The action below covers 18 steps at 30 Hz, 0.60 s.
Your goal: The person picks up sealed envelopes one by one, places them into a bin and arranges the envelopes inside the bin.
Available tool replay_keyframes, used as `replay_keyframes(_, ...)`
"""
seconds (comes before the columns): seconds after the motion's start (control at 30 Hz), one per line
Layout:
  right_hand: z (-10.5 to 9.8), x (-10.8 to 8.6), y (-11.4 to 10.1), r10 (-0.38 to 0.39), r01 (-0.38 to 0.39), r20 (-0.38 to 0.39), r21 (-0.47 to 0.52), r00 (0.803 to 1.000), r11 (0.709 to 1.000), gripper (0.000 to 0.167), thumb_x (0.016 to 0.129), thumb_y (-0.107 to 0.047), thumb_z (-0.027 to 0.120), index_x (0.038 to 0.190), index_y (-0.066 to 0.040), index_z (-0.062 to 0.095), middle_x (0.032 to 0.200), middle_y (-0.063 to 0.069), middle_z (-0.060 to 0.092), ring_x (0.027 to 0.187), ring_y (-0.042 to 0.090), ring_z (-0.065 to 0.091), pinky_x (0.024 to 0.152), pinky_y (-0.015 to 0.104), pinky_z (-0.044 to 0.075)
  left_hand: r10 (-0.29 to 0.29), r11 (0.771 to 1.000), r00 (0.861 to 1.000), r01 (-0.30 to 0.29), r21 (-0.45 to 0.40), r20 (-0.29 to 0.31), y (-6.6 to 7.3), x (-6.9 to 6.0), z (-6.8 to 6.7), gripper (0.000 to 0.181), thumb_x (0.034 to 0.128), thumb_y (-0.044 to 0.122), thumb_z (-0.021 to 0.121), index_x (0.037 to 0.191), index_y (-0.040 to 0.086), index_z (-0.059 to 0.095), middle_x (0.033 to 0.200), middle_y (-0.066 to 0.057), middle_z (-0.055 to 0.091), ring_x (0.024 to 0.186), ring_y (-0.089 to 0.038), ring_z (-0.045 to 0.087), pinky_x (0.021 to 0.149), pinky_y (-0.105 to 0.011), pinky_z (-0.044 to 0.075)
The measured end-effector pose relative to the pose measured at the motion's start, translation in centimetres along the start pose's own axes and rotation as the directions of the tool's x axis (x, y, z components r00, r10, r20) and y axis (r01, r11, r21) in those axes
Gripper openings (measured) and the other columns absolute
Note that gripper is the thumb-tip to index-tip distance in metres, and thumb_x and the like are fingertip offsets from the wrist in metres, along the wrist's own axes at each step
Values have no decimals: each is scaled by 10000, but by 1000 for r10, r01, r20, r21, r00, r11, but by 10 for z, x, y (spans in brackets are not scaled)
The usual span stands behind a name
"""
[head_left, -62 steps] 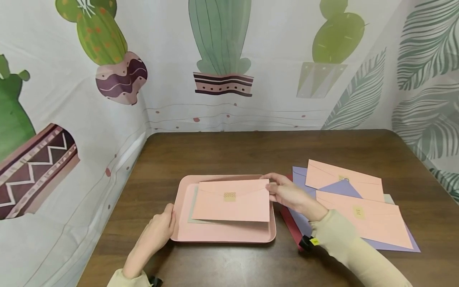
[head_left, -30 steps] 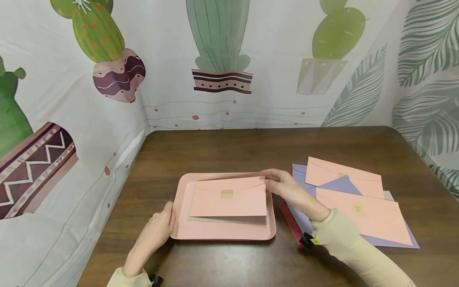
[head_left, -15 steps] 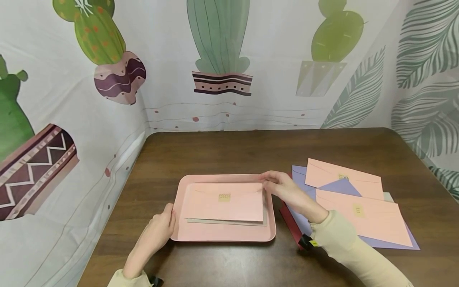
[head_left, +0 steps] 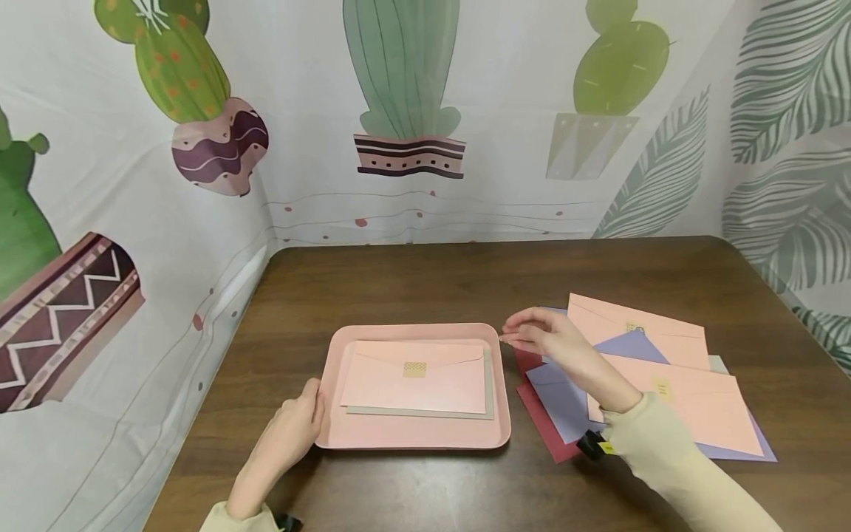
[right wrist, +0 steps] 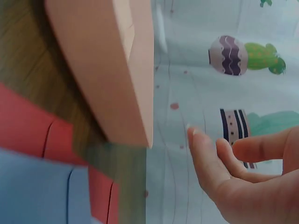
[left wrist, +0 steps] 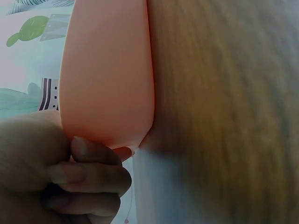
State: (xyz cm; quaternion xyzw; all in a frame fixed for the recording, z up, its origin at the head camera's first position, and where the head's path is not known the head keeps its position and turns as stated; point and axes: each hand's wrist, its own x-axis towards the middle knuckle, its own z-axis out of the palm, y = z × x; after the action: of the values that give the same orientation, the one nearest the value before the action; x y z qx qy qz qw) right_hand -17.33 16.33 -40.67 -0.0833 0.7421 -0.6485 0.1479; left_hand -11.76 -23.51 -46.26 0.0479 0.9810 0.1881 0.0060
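On tray (head_left: 419, 433) | pink envelope (head_left: 415, 391) | left hand (head_left: 294, 420) grips tray | right hand (head_left: 560, 347) apart

No lettering can be read. The gold sticker (head_left: 415, 369) on the pink envelope (head_left: 414, 394) in the tray (head_left: 419, 437) carries tiny marks; the pale yellow label (head_left: 662, 389) on the nearer peach envelope (head_left: 706, 406) bears short printed lines, too small to decipher, as is the yellow tag (head_left: 607, 448) at the right cuff (head_left: 631, 423).

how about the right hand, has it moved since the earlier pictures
Yes. Against the striped pot printed on the backdrop in the head view, the right hand has moved rightward, away from the pink envelope in the tray.
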Motion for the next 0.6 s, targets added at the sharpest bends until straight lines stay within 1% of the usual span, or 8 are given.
replay_keyframes(0.07,-7,-2,3,-9,9,4,1,1000,1000,314,977,12,410,1210,221,438,1161,314,587,982,140,681,882,291,529,-2,1000,1000,2,0,-2,0,0,0,88,982,110,450,935,36,458,631,-162,558,536,-279,537,463,-418,400)
replay_keyframes(0.13,-12,-5,5,-6,6,5,-19,1000,1000,319,981,4,412,1212,223,430,1120,298,616,924,102,691,842,266,542,-4,1000,1000,4,-1,-3,0,0,1,89,981,114,450,945,33,463,640,-173,566,539,-286,548,462,-424,400)
replay_keyframes(0.2,-18,-7,7,-4,4,3,-45,1000,999,320,985,-2,416,1214,222,429,1104,299,627,895,81,692,819,256,547,-7,1000,1000,7,-1,0,0,0,1,91,981,114,448,953,30,465,641,-175,567,539,-285,547,463,-424,400)
replay_keyframes(0.33,-28,-13,11,-23,22,-6,-103,1000,994,295,984,12,425,1191,220,447,1063,288,636,858,57,688,799,278,556,-11,1000,1000,11,-1,3,0,-1,1,83,981,107,450,959,29,467,634,-165,559,534,-268,527,461,-414,397)
replay_keyframes(0.4,-34,-16,12,-30,29,-4,-136,1000,990,281,981,13,440,1175,215,461,1026,258,645,843,61,686,791,281,559,-5,1000,1000,5,-4,0,0,-1,0,76,981,102,454,955,31,466,628,-158,556,532,-266,526,462,-414,397)
replay_keyframes(0.5,-46,-21,13,-39,41,13,-216,999,976,259,978,-5,476,1143,194,494,956,205,649,801,67,673,750,257,558,7,1000,1000,-7,-6,-7,0,-1,0,73,981,96,457,939,37,456,622,-153,554,532,-273,535,462,-422,399)
replay_keyframes(0.6,-58,-27,12,-31,48,62,-304,998,951,224,980,-38,502,1083,158,532,850,130,624,716,74,627,650,232,525,12,1000,1000,-13,-5,-9,0,-1,0,80,984,95,457,926,40,449,616,-149,550,532,-276,540,462,-425,401)
